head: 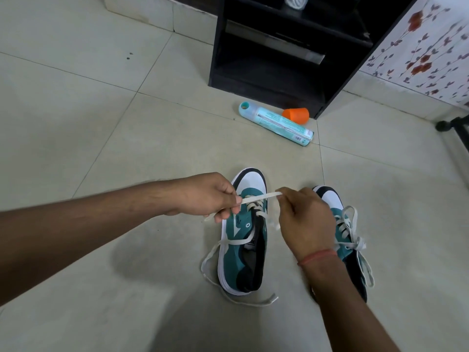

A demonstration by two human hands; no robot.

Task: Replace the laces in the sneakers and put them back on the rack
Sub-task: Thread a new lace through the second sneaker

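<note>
Head view shows the job roughly at its midpoint. Two teal sneakers sit side by side on the tiled floor, toes pointing toward the rack. The right sneaker looks finished: its lace runs up the eyelets and ends in a bow, with loops trailing over its outer side. The left sneaker is only partly threaded: crossings show at the lowest eyelets near the toe, the upper eyelets look bare, and the tongue area lies open.

The left hand pinches the white lace between thumb and curled fingers, just above the sneaker's toe end. The right hand pinches the same lace at its other side, so a short span is drawn taut between the two hands over the laced rows. More lace hangs below the right hand, and one long free end loops across the sneaker's middle, out onto the floor on the left and round behind the heel.

What remains, by my reading: thread the upper eyelets, tie off, then carry both sneakers to the rack, a dark shelf unit standing at the far side of the floor against a flowered wall.

On the floor between the sneakers and the rack lie a teal spray can on its side and an orange cap just behind it, close to the rack's foot. They sit near the path to the lower shelf and may need stepping around or reaching over. The trailing lace could snag under the sneaker's sole.
</note>
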